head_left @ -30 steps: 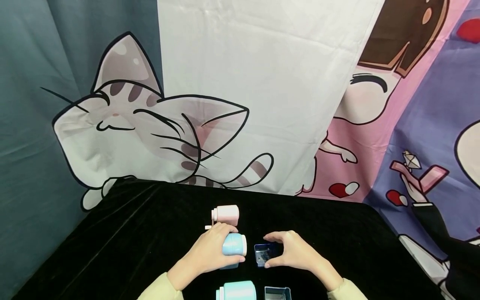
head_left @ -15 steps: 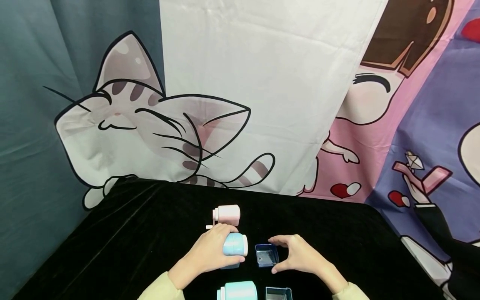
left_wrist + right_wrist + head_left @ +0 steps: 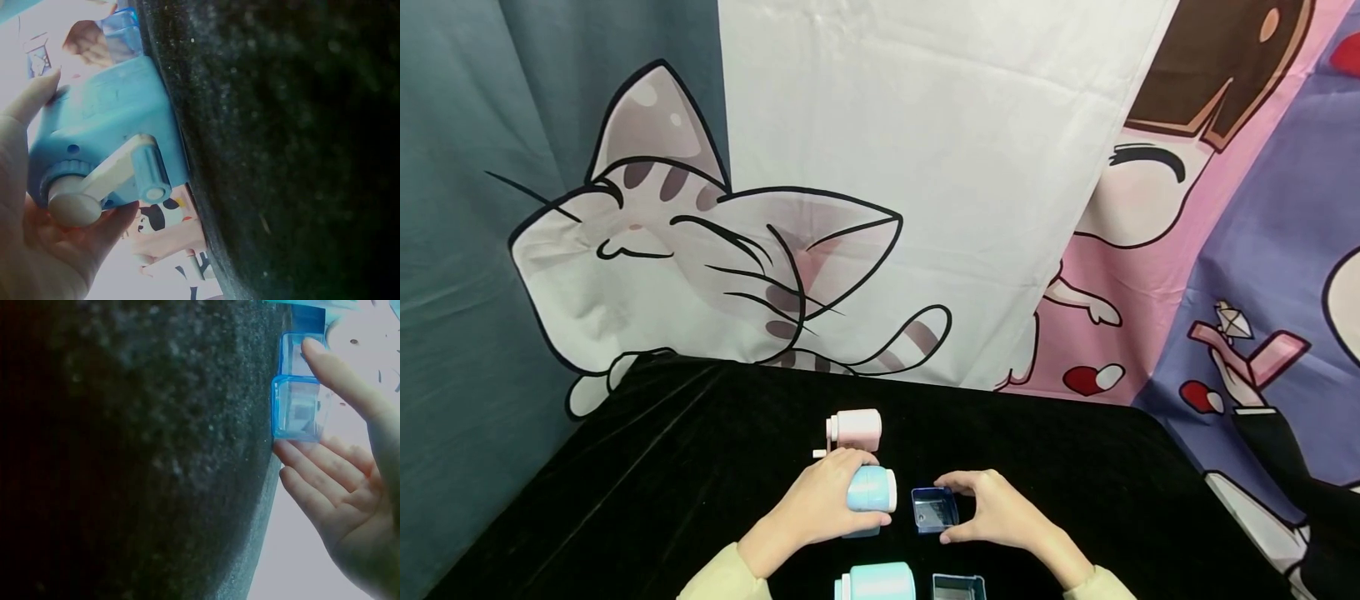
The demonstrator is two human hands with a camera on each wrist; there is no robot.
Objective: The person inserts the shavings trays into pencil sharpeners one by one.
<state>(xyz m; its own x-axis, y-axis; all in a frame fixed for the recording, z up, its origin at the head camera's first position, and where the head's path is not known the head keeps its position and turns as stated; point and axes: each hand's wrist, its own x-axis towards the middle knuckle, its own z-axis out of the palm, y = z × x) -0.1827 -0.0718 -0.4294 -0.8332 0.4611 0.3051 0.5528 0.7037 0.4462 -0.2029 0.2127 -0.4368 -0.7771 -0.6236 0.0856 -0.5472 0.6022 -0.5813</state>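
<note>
My left hand (image 3: 823, 496) grips a light blue crank pencil sharpener (image 3: 870, 489) on the black cloth. In the left wrist view, the sharpener's white crank arm (image 3: 112, 169) and blue knob face the camera, with thumb and fingers on opposite sides of the body. To its right stands a clear dark-blue drawer (image 3: 934, 510), open at the top. My right hand (image 3: 1000, 510) is around this drawer, thumb and fingers spread on either side. In the right wrist view the drawer (image 3: 299, 409) sits between them; the thumb looks apart from it, and fingertip contact is unclear.
A pink sharpener (image 3: 857, 430) lies behind my left hand. At the near edge are an aqua sharpener (image 3: 877, 582) and a second clear drawer (image 3: 958, 587). Black cloth (image 3: 662, 475) covers the table, and a printed curtain (image 3: 925, 167) hangs behind it.
My right hand has shifted slightly right, uncovering more of the drawer, which stays in place. The left hand and the blue sharpener have not visibly moved.
</note>
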